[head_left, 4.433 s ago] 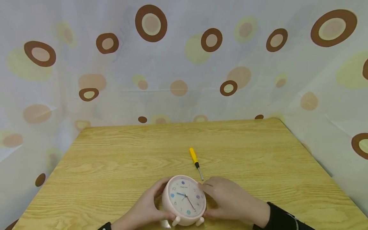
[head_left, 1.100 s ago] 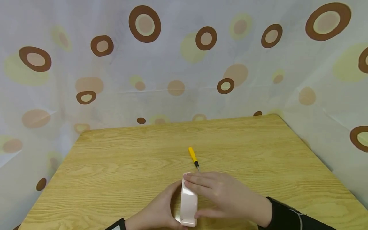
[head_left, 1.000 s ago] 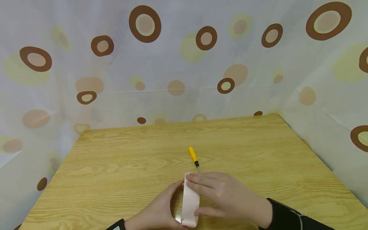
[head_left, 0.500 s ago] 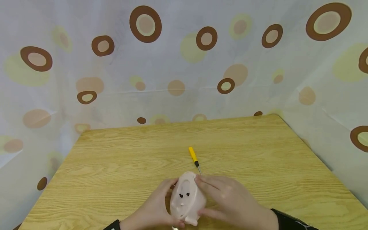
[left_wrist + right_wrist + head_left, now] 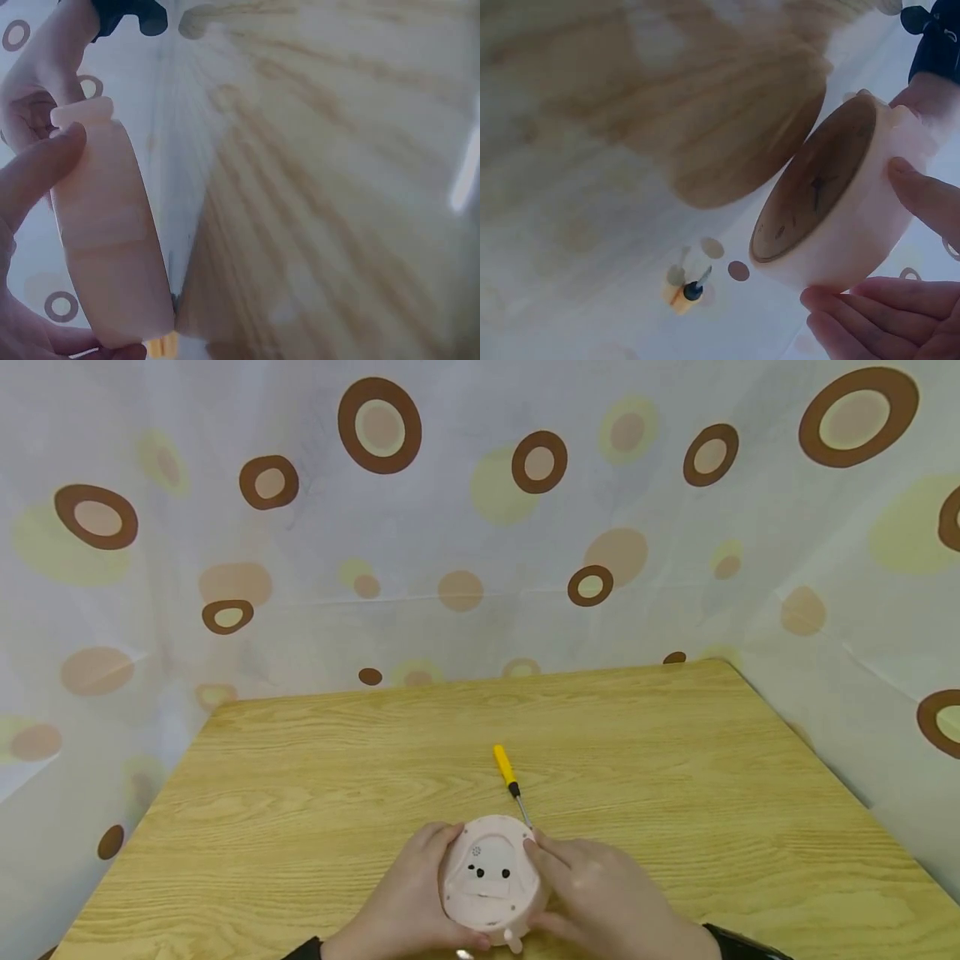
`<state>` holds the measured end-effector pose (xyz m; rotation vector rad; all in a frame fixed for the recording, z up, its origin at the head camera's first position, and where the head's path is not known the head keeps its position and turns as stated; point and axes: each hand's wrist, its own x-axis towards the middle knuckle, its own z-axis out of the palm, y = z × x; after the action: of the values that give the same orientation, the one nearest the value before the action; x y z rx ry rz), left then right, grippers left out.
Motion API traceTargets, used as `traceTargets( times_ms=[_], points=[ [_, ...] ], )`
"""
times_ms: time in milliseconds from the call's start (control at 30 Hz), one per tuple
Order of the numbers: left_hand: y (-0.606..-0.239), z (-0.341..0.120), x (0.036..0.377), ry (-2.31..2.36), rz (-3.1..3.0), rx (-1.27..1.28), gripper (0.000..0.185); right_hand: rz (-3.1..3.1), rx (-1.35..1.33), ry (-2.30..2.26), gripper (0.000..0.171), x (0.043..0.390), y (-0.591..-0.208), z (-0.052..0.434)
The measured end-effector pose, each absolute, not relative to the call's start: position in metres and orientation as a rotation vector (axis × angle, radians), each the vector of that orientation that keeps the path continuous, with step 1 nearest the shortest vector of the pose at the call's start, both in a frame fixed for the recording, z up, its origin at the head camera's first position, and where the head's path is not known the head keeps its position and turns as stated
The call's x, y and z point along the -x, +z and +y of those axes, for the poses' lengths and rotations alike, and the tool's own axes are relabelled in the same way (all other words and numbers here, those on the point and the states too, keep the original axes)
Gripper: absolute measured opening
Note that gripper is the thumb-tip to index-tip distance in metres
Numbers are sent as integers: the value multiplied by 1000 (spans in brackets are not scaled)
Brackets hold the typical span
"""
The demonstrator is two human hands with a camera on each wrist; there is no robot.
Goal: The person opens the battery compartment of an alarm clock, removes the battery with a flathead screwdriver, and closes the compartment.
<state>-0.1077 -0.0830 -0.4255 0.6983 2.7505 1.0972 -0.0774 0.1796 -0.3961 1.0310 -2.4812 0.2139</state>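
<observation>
A round pink alarm clock (image 5: 491, 910) is held between both hands near the front of the table, its back turned up to the head view. That back shows black knobs, small screw holes and a pale panel. My left hand (image 5: 405, 893) grips the clock's left side, thumb near a foot in the left wrist view. My right hand (image 5: 607, 893) holds the right side, fingers and thumb curved round the rim. In the right wrist view the dial of the clock (image 5: 817, 187) faces down toward the table. Just beyond the clock lies a yellow-handled screwdriver (image 5: 506, 767).
The wood-grain table (image 5: 300, 777) stretches away to a spotted curtain (image 5: 450, 510) behind and at both sides. A small shiny spot (image 5: 464, 954) shows below the clock at the bottom edge. The screwdriver's tip points toward the right hand.
The clock has turned from dial toward the head camera, through edge-on, to back toward it. Both hands have stayed on it, shifting their fingers. The screwdriver has stayed put on the table.
</observation>
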Motion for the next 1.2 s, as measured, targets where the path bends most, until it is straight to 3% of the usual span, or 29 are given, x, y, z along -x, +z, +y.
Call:
traceTargets(
  times_ms=[267, 1200],
  points=[
    [-424, -76, 105, 950, 2828, -719, 131, -2538, -985, 187, 77, 75, -405, 179],
    [-426, -63, 99, 771, 3011, -750, 130, -2708, -990, 81, 56, 79, -401, 175]
  ],
)
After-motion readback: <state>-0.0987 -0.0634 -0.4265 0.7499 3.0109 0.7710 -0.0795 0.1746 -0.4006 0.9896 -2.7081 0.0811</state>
